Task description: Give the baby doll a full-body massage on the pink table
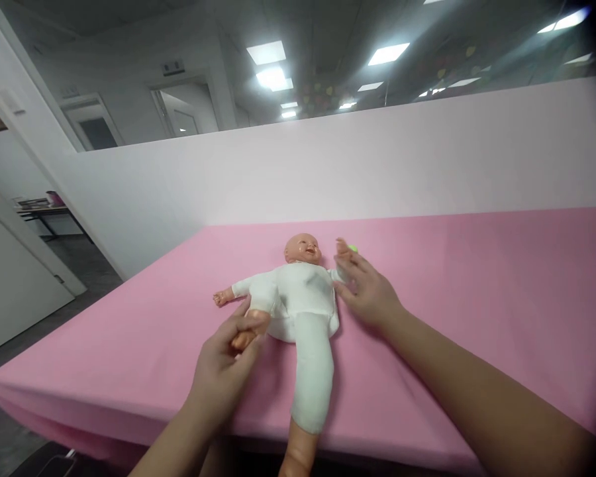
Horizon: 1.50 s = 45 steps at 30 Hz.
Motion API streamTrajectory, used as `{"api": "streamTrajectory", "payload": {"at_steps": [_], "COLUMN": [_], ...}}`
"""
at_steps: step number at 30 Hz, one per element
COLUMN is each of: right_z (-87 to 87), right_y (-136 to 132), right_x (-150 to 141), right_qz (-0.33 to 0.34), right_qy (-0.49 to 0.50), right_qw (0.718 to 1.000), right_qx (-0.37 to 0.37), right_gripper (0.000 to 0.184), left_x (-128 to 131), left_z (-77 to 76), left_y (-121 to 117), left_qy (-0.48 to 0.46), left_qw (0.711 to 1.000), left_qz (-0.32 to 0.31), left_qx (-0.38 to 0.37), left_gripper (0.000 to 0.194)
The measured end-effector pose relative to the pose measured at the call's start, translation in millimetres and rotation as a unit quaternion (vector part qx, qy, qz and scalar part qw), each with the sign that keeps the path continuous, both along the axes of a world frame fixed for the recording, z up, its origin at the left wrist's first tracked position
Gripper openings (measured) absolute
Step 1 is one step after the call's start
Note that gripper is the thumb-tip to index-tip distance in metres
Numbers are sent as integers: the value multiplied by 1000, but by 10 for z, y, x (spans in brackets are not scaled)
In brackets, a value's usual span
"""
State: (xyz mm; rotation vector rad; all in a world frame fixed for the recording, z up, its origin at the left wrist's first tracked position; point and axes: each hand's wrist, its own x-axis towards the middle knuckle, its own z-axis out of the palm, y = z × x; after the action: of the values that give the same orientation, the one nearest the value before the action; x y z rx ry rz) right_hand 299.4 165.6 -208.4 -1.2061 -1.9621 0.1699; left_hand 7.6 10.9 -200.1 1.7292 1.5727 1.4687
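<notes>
A baby doll (308, 291) with a white cloth body lies on its back on the pink table cover (179, 318), its head away from me. My left hand (223, 358) is closed around the doll's foot at the left, and that leg is bent up toward the body. The other leg stretches toward me past the table's front edge. My right hand (370, 288) is at the doll's arm on the right, fingers curled around the sleeve near the doll's hand. A small bright green thing (352, 248) shows behind those fingers, mostly hidden.
A white partition wall (377, 165) with a glass pane above it stands behind the table. To the left are a white door (14, 278) and, farther off, a desk (49, 211) with things on it. A dark object (44, 460) is below the table's front left corner.
</notes>
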Motion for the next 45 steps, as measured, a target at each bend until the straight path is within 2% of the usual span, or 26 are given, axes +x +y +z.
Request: {"api": "streamTrajectory", "payload": {"at_steps": [3, 5, 8, 10, 13, 15, 18, 21, 23, 25, 27, 29, 32, 35, 37, 38, 40, 42, 45], "right_z": [40, 32, -25, -72, -126, -143, -141, -117, -110, -125, -157, -195, -230, -236, -236, -237, -245, -262, -299], "right_y": [138, 248, 380, 430, 463, 468, 459, 436, 427, 437, 469, 518, 587, 628, 642, 647, 654, 653, 630], "right_x": [239, 376, 510, 561, 621, 665, 717, 735, 741, 755, 782, 813, 846, 852, 845, 839, 826, 812, 802], "right_qz": [-52, -108, -168, -197, -233, -240, -241, -246, -245, -240, -237, -244, -253, -262, -274, -279, -283, -281, -275], "right_qy": [127, 203, 233, 215, 144, 88, 27, -4, -12, -18, -29, -34, -23, -11, -8, -6, 4, 17, 50], "right_qw": [990, 970, 945, 937, 938, 939, 936, 934, 932, 933, 935, 934, 934, 933, 929, 928, 926, 925, 927], "right_qx": [-26, -76, -160, -191, -214, -230, -253, -261, -268, -268, -261, -260, -252, -248, -248, -248, -251, -256, -249], "right_gripper": [57, 56, 59, 62, 64, 63, 57, 57, 60, 61, 61, 61, 62, 64, 64, 64, 64, 63, 60], "left_x": [-119, -223, -357, -407, -438, -451, -465, -431, -381, -337, -331, -387, -595, -887, -1056, -1115, -1172, -1168, -1146], "left_z": [-222, -381, -520, -513, -390, -295, -197, -79, 71, 263, 436, 532, 488, 320, 238, 217, 201, 189, 151], "left_y": [-450, -706, -943, -1010, -1048, -1064, -1043, -827, -515, -74, 440, 932, 1422, 1535, 1496, 1475, 1469, 1513, 1600], "left_qy": [36, 71, 170, 241, 306, 303, 226, 142, 87, 31, 1, -7, -26, 35, 83, 110, 175, 236, 288], "left_qw": [999, 997, 985, 970, 950, 950, 971, 988, 989, 987, 987, 992, 994, 988, 977, 972, 959, 941, 913], "left_qz": [-6, -1, -10, -26, -40, -38, -29, 37, 106, 150, 148, 127, 75, 90, 46, 28, 19, 26, 33], "left_qx": [17, 12, 13, 20, 54, 67, 68, 51, 48, 52, 59, 18, -72, -122, -194, -206, -220, -241, -287], "left_gripper": [26, 25, 31, 36, 44, 48, 45, 22, 22, 23, 18, 14, 17, 34, 55, 64, 75, 77, 89]}}
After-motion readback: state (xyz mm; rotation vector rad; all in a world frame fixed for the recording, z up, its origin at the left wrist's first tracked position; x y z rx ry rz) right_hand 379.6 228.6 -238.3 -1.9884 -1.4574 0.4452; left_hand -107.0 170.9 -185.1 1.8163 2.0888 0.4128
